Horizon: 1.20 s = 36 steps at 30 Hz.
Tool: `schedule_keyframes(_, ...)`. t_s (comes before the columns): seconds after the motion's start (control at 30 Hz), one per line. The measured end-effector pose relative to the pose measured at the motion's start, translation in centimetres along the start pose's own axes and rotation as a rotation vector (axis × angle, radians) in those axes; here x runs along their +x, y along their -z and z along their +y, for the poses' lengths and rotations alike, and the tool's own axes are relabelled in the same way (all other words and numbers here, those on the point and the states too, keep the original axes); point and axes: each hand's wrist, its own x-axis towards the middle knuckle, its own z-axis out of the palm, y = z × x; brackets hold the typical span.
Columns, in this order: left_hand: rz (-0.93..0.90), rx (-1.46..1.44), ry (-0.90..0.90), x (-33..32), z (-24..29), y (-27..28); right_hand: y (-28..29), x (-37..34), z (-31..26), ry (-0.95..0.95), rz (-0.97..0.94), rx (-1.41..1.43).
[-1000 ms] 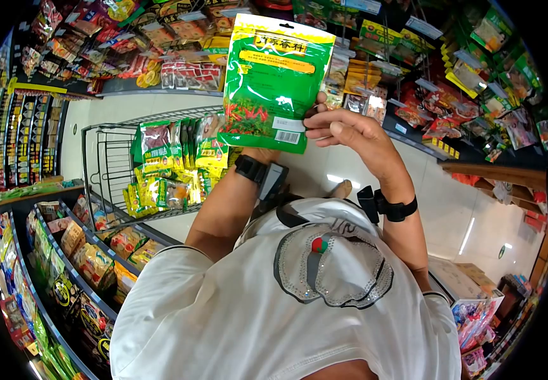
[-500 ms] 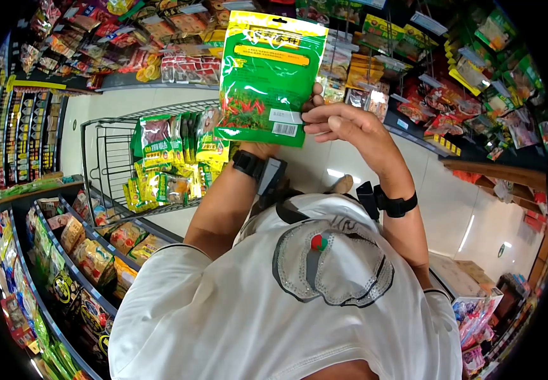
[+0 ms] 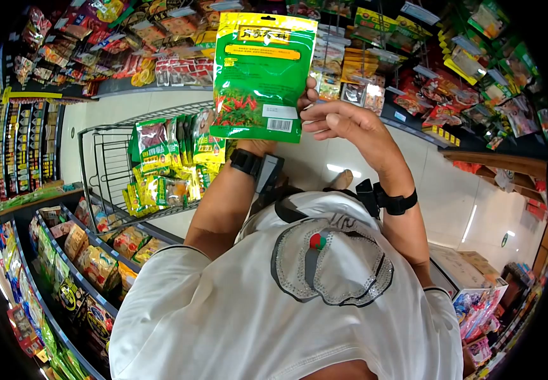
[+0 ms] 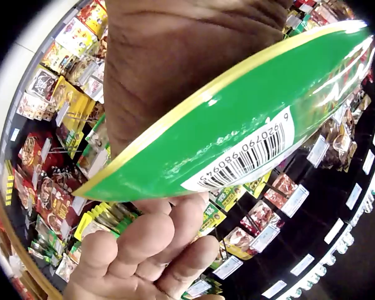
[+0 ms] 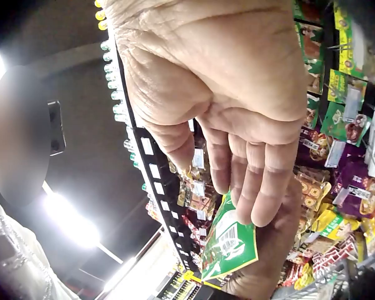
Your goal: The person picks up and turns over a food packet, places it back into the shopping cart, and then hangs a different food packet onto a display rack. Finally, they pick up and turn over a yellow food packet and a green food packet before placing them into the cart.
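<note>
A green and yellow packet (image 3: 262, 76), with peppers and a barcode on its face, is held upright in the head view. The left hand (image 3: 258, 147) grips it from behind, mostly hidden, with fingertips showing at the right edge. Beside that edge is the right hand (image 3: 350, 126), fingers loosely extended; whether they touch the packet is unclear. In the left wrist view the packet (image 4: 225, 134) crosses below the left palm (image 4: 187, 56), with the right fingers (image 4: 144, 250) beneath. The right wrist view shows the right hand (image 5: 219, 94) over the packet (image 5: 228, 247).
A wire shopping cart (image 3: 112, 155) at the left holds several packets (image 3: 153, 145). Packed hanging displays (image 3: 426, 101) stretch across the back and right. At lower left are bins of bagged goods (image 3: 96, 266); a box (image 3: 454, 272) stands at lower right on pale floor tiles.
The packet has shifted slightly left in the head view, moving with the left hand. The right hand stays beside its edge, with little change in finger shape.
</note>
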Motion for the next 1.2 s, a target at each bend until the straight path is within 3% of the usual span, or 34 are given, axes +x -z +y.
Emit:
schedule_keyframes(0.1, 0.012, -0.019, 0.024, 0.0, -0.1, 0.2, 0.0, 0.0, 0.0, 0.002, 0.000, 0.003)
schedule_keyframes(0.2, -0.003, 0.094, -0.072, -0.2, -0.2, -0.6, -0.1, 0.0, 0.0, 0.002, 0.000, 0.004)
schedule_keyframes(0.3, 0.029, 0.029, -0.010, -0.4, 0.1, -0.7, 0.0, -0.1, 0.1, 0.002, -0.003, 0.009)
schedule_keyframes(0.4, 0.118, 0.154, -0.094, -0.8, -0.3, -1.9, -0.1, -0.2, 0.1, -0.010, 0.010, 0.022)
schedule_keyframes(0.5, 0.099, 0.038, -0.003, -1.0, -0.4, -1.0, 0.5, -0.3, 0.7, -0.006, -0.002, -0.029)
schedule_keyframes(0.6, 0.093, 0.228, -0.015, -0.6, -1.1, -0.3, 1.3, -0.7, 1.5, -0.009, 0.024, 0.007)
schedule_keyframes(0.8, 0.090, -0.090, 0.108, 0.9, -2.5, -1.0, 2.9, -1.8, 2.1, -0.022, 0.072, 0.040)
schedule_keyframes(0.9, 0.202, 0.092, 0.117, 1.6, -3.1, -1.1, 3.6, -2.2, 2.7, -0.038, 0.128, 0.110)
schedule_keyframes(1.0, 0.067, 0.121, 0.043, 2.6, -4.3, -0.3, 5.0, -2.9, 3.2, -0.045, 0.189, 0.147)
schedule_keyframes(1.1, 0.282, 0.534, 0.165, 3.6, -6.4, -1.0, 6.7, -3.8, 4.3, -0.071, 0.275, 0.173)
schedule_keyframes(1.17, 0.267, 0.436, 0.328, 5.0, -7.7, 5.7, 7.9, -4.6, 5.3, -0.113, 0.354, 0.218)
schedule_keyframes(1.2, 0.287, 0.433, 0.292, 5.6, -8.7, 2.3, 8.5, -5.0, 5.8, -0.131, 0.397, 0.211)
